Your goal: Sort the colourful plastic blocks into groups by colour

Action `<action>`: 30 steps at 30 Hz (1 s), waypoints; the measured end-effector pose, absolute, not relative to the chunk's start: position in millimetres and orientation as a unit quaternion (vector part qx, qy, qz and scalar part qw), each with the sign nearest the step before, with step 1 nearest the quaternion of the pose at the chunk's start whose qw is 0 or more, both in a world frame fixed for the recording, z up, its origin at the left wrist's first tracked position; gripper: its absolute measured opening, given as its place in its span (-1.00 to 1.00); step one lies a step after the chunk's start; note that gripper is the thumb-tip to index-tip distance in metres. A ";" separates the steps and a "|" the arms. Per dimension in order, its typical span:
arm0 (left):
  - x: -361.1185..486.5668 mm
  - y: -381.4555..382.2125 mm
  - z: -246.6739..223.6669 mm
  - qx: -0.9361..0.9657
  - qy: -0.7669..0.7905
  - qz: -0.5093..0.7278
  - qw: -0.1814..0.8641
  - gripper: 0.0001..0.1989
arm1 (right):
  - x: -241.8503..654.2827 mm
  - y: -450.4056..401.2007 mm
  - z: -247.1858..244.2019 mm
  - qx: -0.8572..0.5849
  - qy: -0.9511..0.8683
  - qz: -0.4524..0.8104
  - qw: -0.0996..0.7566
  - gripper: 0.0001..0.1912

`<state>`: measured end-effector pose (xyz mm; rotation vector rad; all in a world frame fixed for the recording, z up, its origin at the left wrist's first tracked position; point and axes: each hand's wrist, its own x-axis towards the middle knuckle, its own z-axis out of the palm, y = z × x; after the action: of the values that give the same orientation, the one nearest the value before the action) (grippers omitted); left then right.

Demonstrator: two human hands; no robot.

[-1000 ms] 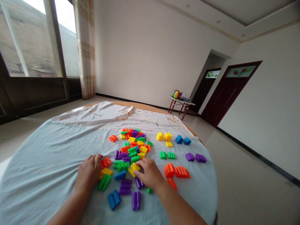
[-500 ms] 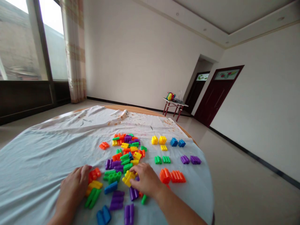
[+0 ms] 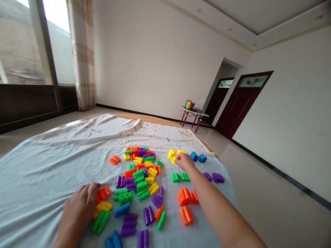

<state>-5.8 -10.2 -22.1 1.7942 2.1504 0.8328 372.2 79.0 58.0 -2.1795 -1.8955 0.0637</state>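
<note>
My right hand (image 3: 185, 162) is closed at the yellow group on the far right of the pile, its fingers pinching a yellow toy bullet block (image 3: 173, 160). Just behind it stands a yellow block cluster (image 3: 171, 153); another yellow cluster (image 3: 181, 151) is partly covered by my hand. My left hand (image 3: 80, 204) lies on the cloth with its fingers extended, beside orange blocks (image 3: 103, 193), yellow blocks (image 3: 103, 206) and a green block (image 3: 101, 222). A mixed pile of colored blocks (image 3: 139, 174) spreads between my hands.
Blue clusters (image 3: 198, 157), green blocks (image 3: 180, 177), purple blocks (image 3: 218, 177) and orange blocks (image 3: 184, 196) sit in color groups on the right. A wrinkled cloth (image 3: 51, 172) covers the round table. A small side table (image 3: 193, 112) stands near the wall.
My right hand has moved from the mixed pile up and right to the yellow group, carrying a yellow block. My left hand has stayed nearly still.
</note>
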 end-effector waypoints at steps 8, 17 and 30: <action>-4.4 -11.5 -15.7 0.602 0.733 0.283 0.146 -0.51 | 370.3 105.8 39.6 -0.777 -0.627 0.032 0.051 -0.86; -1.5 -14.1 -11.3 0.595 0.739 0.274 0.155 -0.51 | 360.5 105.7 45.4 -0.770 -0.637 0.018 0.025 -0.79; 0.0 -15.7 -11.6 0.613 0.733 0.269 0.122 -0.51 | 276.8 69.6 41.1 -0.628 -0.767 0.043 0.122 -0.60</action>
<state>0.0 -15.7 -11.6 1.7887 2.1390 0.7839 276.8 69.6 41.1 -1.8347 -2.2392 0.1250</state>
